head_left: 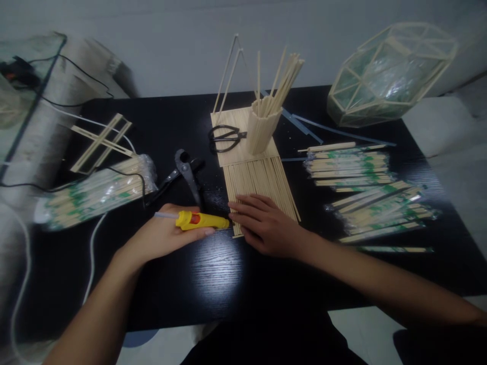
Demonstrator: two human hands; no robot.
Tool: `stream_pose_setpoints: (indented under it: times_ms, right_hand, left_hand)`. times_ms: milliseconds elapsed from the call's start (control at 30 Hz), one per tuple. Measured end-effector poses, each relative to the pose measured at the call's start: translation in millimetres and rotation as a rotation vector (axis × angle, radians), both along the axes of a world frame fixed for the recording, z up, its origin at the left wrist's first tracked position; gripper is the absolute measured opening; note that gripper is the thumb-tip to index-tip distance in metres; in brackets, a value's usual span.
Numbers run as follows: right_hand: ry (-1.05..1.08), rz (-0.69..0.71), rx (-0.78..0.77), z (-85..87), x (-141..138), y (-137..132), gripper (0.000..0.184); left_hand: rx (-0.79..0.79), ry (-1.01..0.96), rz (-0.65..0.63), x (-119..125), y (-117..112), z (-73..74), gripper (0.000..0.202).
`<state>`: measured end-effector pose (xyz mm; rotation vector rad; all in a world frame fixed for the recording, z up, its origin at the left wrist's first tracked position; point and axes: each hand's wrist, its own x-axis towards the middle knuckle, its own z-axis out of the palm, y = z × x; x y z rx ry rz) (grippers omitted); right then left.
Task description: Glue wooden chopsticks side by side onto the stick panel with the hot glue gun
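Observation:
My left hand (171,228) grips a yellow glue gun (205,221) with a pale glue stick (165,215) poking out of its back end. The gun's tip points right, close to the left edge of a row of wooden sticks (258,180). Flat on the near part of that row lies my right hand (266,223), fingers stretched out. Beyond the row is a joined wooden panel (228,119). On it stand a stick-built cup (262,132) full of loose sticks (285,83) and black-handled scissors (224,139), their blades hidden.
Black pliers (186,175) lie left of the row. Farther left are a pack of wrapped chopsticks (99,192) and a crossed stick frame (102,142). More wrapped chopsticks (350,167) lie right, below a faceted stick-framed object (391,76). A white cable (93,243) crosses the black table (167,294).

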<state>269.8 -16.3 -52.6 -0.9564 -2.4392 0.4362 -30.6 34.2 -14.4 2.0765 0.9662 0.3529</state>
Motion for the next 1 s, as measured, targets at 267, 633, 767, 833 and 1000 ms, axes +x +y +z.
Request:
stream_pose_setpoints:
  times_ms: [267,633,767,833,1000]
  right_hand:
    - [0.009,-0.005,0.021,-0.8,-0.3,0.3,0.036]
    - [0.013,-0.004,0.017,-1.3,0.2,0.2,0.038]
    - [0.011,0.006,-0.015,-1.8,0.6,0.0,0.043]
    - [0.009,0.008,-0.022,-1.3,0.5,-0.1,0.044]
    - [0.008,0.002,-0.003,0.4,0.2,-0.3,0.039]
  left_hand:
    - [-0.092,-0.050,0.018,-3.9,0.8,5.1,0.034]
    - [-0.071,-0.047,-0.117,2.7,1.9,5.8,0.038]
    - [-0.049,-0.012,-0.083,2.1,1.4,6.8,0.039]
    - [-0.030,0.000,-0.067,2.0,1.3,7.4,0.040]
    - [-0.002,-0.002,-0.039,0.8,0.7,6.3,0.041]
